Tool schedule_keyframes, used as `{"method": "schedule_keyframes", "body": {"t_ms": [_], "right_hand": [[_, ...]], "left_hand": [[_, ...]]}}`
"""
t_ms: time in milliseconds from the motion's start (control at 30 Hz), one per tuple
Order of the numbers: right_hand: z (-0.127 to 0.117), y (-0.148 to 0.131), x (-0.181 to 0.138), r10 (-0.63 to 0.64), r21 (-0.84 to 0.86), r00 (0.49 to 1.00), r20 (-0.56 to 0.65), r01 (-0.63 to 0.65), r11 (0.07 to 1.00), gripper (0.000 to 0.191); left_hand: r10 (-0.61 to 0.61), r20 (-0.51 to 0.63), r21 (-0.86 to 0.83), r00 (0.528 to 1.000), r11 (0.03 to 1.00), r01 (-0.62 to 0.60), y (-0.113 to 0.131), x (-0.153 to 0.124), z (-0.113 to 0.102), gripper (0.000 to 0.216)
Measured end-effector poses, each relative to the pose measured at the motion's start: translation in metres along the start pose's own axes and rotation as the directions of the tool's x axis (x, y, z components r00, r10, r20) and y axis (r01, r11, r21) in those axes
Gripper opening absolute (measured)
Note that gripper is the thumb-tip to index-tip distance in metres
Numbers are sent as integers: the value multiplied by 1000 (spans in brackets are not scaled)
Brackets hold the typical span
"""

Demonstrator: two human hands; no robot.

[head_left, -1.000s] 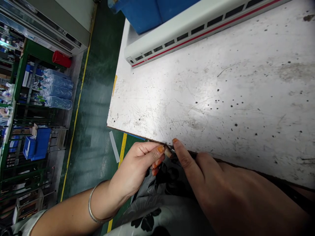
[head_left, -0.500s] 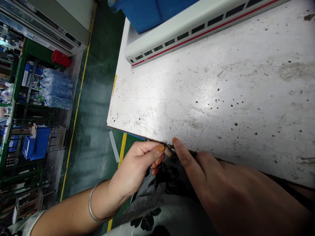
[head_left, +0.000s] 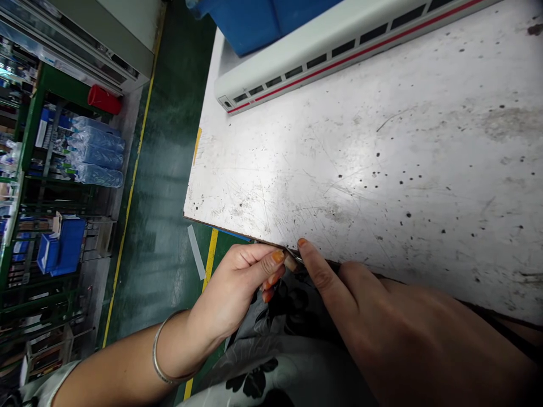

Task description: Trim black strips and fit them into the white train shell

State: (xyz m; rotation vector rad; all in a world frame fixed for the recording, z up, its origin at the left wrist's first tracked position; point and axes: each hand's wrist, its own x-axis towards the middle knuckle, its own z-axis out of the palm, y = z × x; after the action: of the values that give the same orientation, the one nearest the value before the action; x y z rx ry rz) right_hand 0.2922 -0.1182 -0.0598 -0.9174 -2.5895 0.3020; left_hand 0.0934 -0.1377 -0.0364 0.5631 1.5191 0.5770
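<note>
At the near edge of the white table [head_left: 275, 186], my left hand [head_left: 241, 277] is closed in a pinch, thumb against fingers, on something too small to make out. Just right of its fingertips is a small tan shape [head_left: 291, 262]; whether it is a part or a fingertip I cannot tell. A thin metallic sliver [head_left: 298, 258] shows beside it, under the index finger of my right hand [head_left: 382, 316]. That index finger points forward with its tip at the table edge. The other right fingers curl below the edge, mostly hidden, around something I cannot make out.
A long white model train car [head_left: 305, 68] with a red stripe lies across the table's far side, a blue bin [head_left: 254, 25] behind it. Left, beyond the green floor [head_left: 156, 226], stand shelves with wrapped bottles [head_left: 99, 152], blue crates [head_left: 68, 246] and a red bucket [head_left: 104, 99].
Both hands keep almost the same place and pose at the table edge. The view has shifted very slightly.
</note>
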Motion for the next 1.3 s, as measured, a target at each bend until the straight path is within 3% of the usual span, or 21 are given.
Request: {"method": "schedule_keyframes", "body": {"t_ms": [767,967,1133,1300], "right_hand": [[0,-5,2,-41,-95,999,19,42,995,58],[1,-2,3,-18,-30,999,40,19,999,58],[3,-2,3,-21,-39,999,-26,20,999,54],[0,-4,2,-35,-92,997,70,42,995,53]], "left_hand": [[-14,8,16,1000,1000,13,0,0,-2,43],[-15,9,7,1000,1000,15,0,0,-1,42],[-12,1,7,1000,1000,12,-1,0,-1,41],[-7,7,8,1000,1000,7,-1,1,-2,41]]}}
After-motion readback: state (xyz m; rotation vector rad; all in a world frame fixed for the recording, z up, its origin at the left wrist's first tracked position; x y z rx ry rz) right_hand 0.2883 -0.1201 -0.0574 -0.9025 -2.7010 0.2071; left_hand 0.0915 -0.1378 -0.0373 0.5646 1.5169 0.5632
